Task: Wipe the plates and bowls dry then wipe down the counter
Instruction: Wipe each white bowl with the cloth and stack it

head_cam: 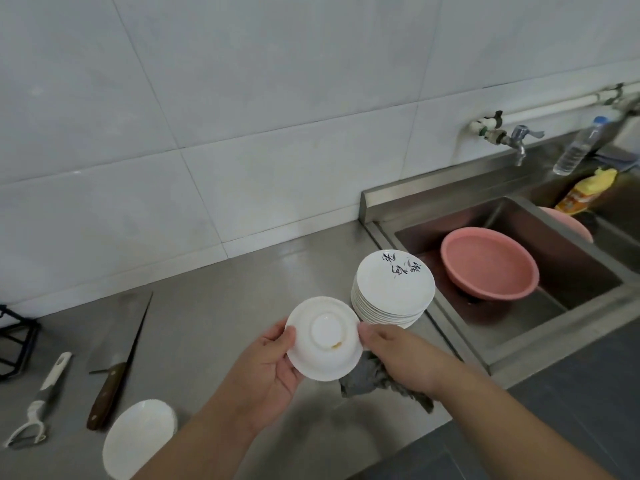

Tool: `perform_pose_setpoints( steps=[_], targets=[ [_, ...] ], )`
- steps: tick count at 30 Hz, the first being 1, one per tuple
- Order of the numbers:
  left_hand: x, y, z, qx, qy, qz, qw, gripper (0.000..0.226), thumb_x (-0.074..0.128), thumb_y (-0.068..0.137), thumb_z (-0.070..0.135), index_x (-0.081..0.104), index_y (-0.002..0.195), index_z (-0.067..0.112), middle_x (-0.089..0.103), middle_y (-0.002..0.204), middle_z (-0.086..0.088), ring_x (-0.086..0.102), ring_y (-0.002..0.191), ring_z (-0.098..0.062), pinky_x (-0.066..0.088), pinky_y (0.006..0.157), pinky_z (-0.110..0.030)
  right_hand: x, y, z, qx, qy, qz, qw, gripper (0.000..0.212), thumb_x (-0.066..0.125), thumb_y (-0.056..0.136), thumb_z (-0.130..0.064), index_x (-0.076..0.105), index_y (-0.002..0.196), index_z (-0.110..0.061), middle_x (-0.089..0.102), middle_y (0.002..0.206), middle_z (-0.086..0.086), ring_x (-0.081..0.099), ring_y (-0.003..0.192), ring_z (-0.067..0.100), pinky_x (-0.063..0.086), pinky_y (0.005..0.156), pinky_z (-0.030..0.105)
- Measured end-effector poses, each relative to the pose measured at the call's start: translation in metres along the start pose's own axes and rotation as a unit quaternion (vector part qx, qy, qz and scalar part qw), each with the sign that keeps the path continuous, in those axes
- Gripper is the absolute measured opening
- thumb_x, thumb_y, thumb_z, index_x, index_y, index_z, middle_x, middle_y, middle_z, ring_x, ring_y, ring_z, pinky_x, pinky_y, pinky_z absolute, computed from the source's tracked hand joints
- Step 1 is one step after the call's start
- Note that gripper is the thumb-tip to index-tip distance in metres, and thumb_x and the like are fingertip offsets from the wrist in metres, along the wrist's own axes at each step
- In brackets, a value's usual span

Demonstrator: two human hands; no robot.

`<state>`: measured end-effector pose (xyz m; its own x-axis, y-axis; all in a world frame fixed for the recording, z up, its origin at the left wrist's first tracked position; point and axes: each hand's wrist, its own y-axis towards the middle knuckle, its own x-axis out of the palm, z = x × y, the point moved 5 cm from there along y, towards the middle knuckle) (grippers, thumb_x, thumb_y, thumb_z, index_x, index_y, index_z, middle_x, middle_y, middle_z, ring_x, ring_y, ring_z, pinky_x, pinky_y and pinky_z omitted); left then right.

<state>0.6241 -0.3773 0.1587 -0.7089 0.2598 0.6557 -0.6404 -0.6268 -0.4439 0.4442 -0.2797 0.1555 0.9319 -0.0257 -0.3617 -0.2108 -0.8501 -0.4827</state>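
Hands (273, 362) (398, 358) on bowl (325, 337), prob. rag (367, 375) beneath, plate stack (391, 289) behind, cleaver (117, 327) l.

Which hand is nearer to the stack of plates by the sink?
Right. The right hand grips the rim of the bowl just in front of the stack of plates; the left hand holds the opposite side, farther from the stack.

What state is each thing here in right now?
Small white ceramic bowl: upside-down, held by left hand and right hand.
Crumpled grey cloth: bunched under the right hand.
Stack of white plates: upright on the steel counter.
Round pink plastic basin: upright in the sink.
Metal tap: no water seen running.
Wooden-handled cleaver: lying flat.
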Motion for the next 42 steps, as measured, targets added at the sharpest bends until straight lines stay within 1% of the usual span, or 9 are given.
perform_pose_setpoints(
  steps=[3,7,12,14,17,21,26,30,42],
  targets=[
    [-0.003,0.015,-0.02,-0.014,0.047,0.039,0.998,0.029,0.047,0.104,0.01,0.062,0.128,0.002,0.073,0.122,-0.016,0.075,0.101,-0.026,0.063,0.075,-0.036,-0.011,-0.003,0.008,0.009,0.013,0.025,1.0,0.041,0.042,0.111,-0.041,0.075,0.104,-0.018,0.073,0.07,-0.013,0.06,0.055,-0.006,0.045,0.057,0.011],
    [-0.012,0.029,-0.042,-0.016,0.155,0.146,0.977,0.026,0.064,0.1,0.025,0.066,0.124,0.014,0.074,0.117,-0.006,0.07,0.099,-0.021,0.057,0.072,-0.035,-0.018,0.004,0.032,0.027,0.035,0.061,0.997,0.052,0.038,0.11,-0.05,0.074,0.096,-0.015,0.077,0.082,-0.001,0.061,0.066,0.006,0.049,0.074,0.028],
    [-0.024,0.033,-0.057,0.032,0.276,0.188,0.942,0.025,0.06,0.1,0.045,0.075,0.113,0.03,0.071,0.096,0.006,0.058,0.086,-0.016,0.048,0.08,-0.033,-0.021,0.015,0.043,0.03,0.04,0.1,0.994,0.062,0.025,0.109,-0.058,0.074,0.102,-0.02,0.078,0.097,-0.002,0.071,0.097,0.013,0.051,0.085,0.027],
    [-0.025,0.037,-0.058,0.045,0.28,0.193,0.939,0.036,0.049,0.105,0.047,0.076,0.108,0.024,0.073,0.087,0.002,0.061,0.081,-0.018,0.049,0.075,-0.034,-0.019,0.022,0.045,0.037,0.043,0.1,0.993,0.059,0.029,0.109,-0.055,0.07,0.098,-0.015,0.077,0.092,0.008,0.071,0.084,0.022,0.052,0.074,0.031],
    [-0.028,0.043,-0.054,0.054,0.293,0.199,0.934,0.037,0.044,0.109,0.042,0.072,0.115,0.018,0.076,0.095,0.0,0.069,0.084,-0.019,0.054,0.074,-0.035,-0.011,0.035,0.049,0.023,0.092,0.079,0.992,0.025,0.047,0.104,-0.039,0.062,0.104,-0.019,0.073,0.085,0.021,0.055,0.054,0.024,0.045,0.054,0.032],
    [-0.037,0.052,-0.042,0.067,0.395,0.171,0.9,0.027,0.052,0.106,0.021,0.074,0.12,0.014,0.078,0.108,0.0,0.074,0.102,-0.018,0.061,0.092,-0.038,-0.009,0.054,0.055,0.025,0.076,0.078,0.994,0.016,0.059,0.101,-0.029,0.054,0.116,-0.027,0.073,0.081,0.007,0.054,0.043,0.008,0.041,0.045,0.022],
    [-0.048,0.072,-0.034,0.066,0.521,0.251,0.813,0.018,0.06,0.094,0.016,0.076,0.097,0.024,0.076,0.083,0.0,0.074,0.075,-0.023,0.064,0.074,-0.039,-0.003,0.087,0.059,0.015,-0.026,0.106,0.994,0.01,0.058,0.098,-0.034,0.06,0.092,-0.026,0.075,0.074,-0.005,0.064,0.058,0.008,0.053,0.063,0.032],
    [-0.058,0.089,-0.035,0.076,0.616,0.278,0.733,0.022,0.066,0.091,0.026,0.073,0.111,0.021,0.073,0.094,0.004,0.066,0.083,-0.016,0.05,0.076,-0.027,-0.005,0.109,0.059,0.014,-0.148,0.126,0.981,0.025,0.053,0.1,-0.04,0.062,0.085,-0.024,0.072,0.081,-0.006,0.067,0.085,0.019,0.055,0.081,0.035],
    [-0.058,0.111,-0.033,0.103,0.7,0.271,0.652,0.032,0.061,0.097,0.033,0.057,0.128,0.026,0.069,0.106,0.001,0.063,0.095,-0.02,0.05,0.079,-0.03,-0.009,0.135,0.06,0.018,-0.258,0.104,0.96,0.035,0.046,0.101,-0.051,0.065,0.089,-0.024,0.072,0.087,-0.005,0.067,0.089,0.022,0.057,0.082,0.038]
  ],
)
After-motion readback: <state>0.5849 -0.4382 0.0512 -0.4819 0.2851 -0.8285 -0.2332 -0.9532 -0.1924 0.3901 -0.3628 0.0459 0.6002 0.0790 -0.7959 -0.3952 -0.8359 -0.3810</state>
